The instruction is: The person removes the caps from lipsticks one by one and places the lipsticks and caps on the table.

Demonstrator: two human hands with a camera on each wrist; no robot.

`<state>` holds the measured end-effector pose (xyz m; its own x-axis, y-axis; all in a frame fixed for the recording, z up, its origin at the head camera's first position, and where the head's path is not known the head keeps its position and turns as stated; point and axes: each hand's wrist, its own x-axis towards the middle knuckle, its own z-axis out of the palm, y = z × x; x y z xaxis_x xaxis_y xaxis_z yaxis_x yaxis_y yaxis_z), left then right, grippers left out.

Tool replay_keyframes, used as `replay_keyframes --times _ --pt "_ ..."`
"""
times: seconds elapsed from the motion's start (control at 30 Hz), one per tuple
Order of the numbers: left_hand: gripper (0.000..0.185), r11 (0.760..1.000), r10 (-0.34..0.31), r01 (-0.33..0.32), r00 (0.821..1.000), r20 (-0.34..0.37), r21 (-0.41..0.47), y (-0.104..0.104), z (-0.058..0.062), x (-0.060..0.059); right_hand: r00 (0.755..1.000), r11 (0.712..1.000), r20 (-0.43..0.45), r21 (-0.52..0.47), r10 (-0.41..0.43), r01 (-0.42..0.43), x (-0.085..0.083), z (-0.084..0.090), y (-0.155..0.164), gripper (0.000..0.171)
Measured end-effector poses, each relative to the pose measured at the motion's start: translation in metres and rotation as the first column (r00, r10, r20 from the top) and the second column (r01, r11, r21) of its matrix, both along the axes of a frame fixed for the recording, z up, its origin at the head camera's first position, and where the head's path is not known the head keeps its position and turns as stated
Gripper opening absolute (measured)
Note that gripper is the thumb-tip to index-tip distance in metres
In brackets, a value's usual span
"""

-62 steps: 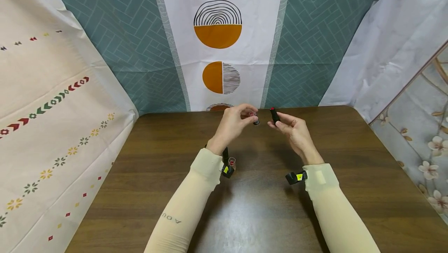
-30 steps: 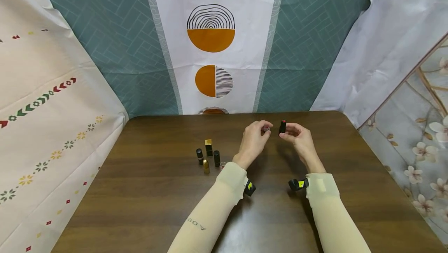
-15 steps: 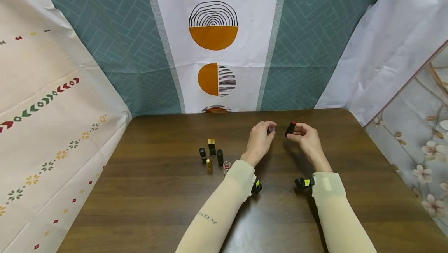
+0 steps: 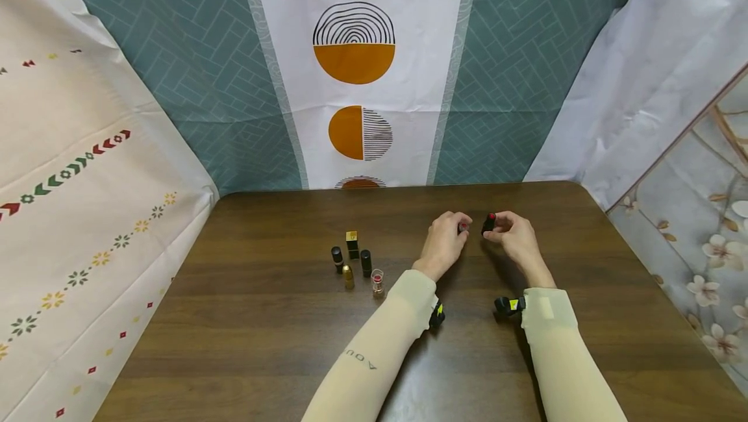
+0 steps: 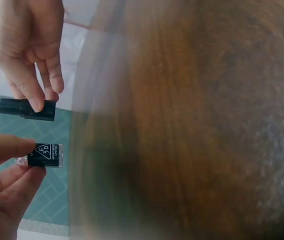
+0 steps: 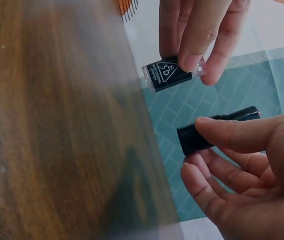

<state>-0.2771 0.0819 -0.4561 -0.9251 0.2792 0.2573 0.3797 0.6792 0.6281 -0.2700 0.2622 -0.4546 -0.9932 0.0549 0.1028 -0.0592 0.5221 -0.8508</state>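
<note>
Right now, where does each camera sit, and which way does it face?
Head: above, facing down and forward at the brown wooden table; both cream sleeves and hands show.
Left wrist: along the left hand, pinching the clear-ended black cap.
Right wrist: along the right hand, gripping the black lipstick tube.
Both wrist views share cap, tube and both hands.
</note>
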Motion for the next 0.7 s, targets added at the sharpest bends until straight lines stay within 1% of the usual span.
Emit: replay_keyframes --times 0.17,0.23,0.33,0.53,0.7 --pt "0.023 1.000 -0.011 0.011 1.000 0.017 -0.020 0.004 -0.005 0.002 0.997 0.999 0.069 0.036 0.032 -0.034 -0.003 -0.007 0.005 0.042" --pt "0.023 0.999 -0.018 0.019 1.000 0.019 -0.027 0.005 -0.007 0.002 0.994 0.998 0.096 0.032 0.052 -0.055 -0.003 -0.008 0.006 0.042" --pt "0.024 0.999 -0.033 0.034 0.999 0.023 -0.031 0.007 -0.009 0.001 0.990 0.998 0.126 0.020 0.062 -0.065 -0.004 -0.011 0.008 0.041" --pt "0.025 0.997 -0.057 0.059 0.998 0.031 -0.057 0.011 -0.012 0.002 0.988 0.998 0.148 0.036 0.049 -0.055 -0.004 -0.016 0.009 0.043" --pt "0.026 0.993 -0.068 0.071 0.997 0.033 -0.100 0.013 -0.012 0.002 0.985 0.998 0.162 0.028 0.058 -0.064 -0.004 -0.017 0.008 0.041"
